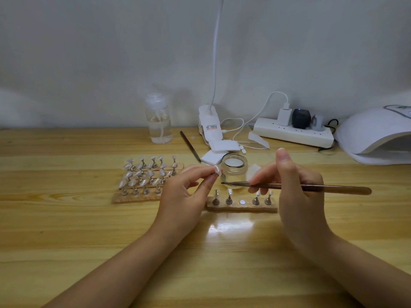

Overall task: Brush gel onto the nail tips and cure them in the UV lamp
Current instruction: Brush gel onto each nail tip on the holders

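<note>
Gel brushing under way, curing not yet begun

The left hand [189, 187] pinches one nail tip [216, 170] on its stand; the right hand [295, 185] grips the brush [311, 187], bristles just below that tip. The small strip [242, 207] near the desk's front middle has one empty spot (likely this tip's). The UV lamp [373, 134] sits at the desk's right edge, nothing visibly inside; many tips [144, 174] wait left of centre.

Cut off by the right edge: white domed UV lamp [378, 134], its opening only partly seen. Cut off at the top: thin white gooseneck of the clip-on desk lamp [216, 52]. Hidden behind the right hand [298, 192]: middle of the long brown wooden-handled brush [338, 189]. Too small to read: red-and-black label on the white lamp clip [211, 127]. Blurred: clear plastic pump bottle [159, 121].
</note>
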{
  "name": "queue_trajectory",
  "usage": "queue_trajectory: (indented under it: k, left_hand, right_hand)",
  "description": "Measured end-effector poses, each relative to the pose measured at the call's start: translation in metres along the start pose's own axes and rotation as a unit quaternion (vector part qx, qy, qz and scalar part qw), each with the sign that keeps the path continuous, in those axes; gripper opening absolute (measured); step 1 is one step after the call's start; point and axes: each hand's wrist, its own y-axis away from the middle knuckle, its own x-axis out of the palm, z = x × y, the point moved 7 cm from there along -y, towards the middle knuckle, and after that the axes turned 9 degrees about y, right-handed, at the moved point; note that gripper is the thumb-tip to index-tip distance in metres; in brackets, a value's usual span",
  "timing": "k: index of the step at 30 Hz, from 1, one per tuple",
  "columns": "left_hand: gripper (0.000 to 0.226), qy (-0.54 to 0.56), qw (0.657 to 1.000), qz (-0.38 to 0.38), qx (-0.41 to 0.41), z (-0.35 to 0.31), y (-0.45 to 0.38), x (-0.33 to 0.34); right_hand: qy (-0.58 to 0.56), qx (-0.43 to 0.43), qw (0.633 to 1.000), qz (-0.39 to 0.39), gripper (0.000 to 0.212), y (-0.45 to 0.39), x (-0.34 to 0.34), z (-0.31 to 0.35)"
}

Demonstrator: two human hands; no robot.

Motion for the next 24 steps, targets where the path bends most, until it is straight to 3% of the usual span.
queue_trajectory:
  k: [7, 15, 24]
  left_hand:
    - [0.021, -0.008, 1.0, 0.015, 0.005, 0.001, -0.001, 0.002]
    - [0.027, -0.01, 1.0, 0.01, 0.001, 0.0, 0.0, 0.002]
    - [0.027, -0.012, 1.0, 0.011, -0.025, 0.002, 0.0, 0.002]
  right_hand:
    - [0.033, -0.017, 0.999, 0.009, 0.037, -0.005, 0.006, 0.001]
    - [0.0, 0.001, 1.0, 0.005, 0.046, -0.004, 0.001, 0.0]
    - [0.022, -0.012, 0.999, 0.034, 0.04, -0.006, 0.01, 0.002]
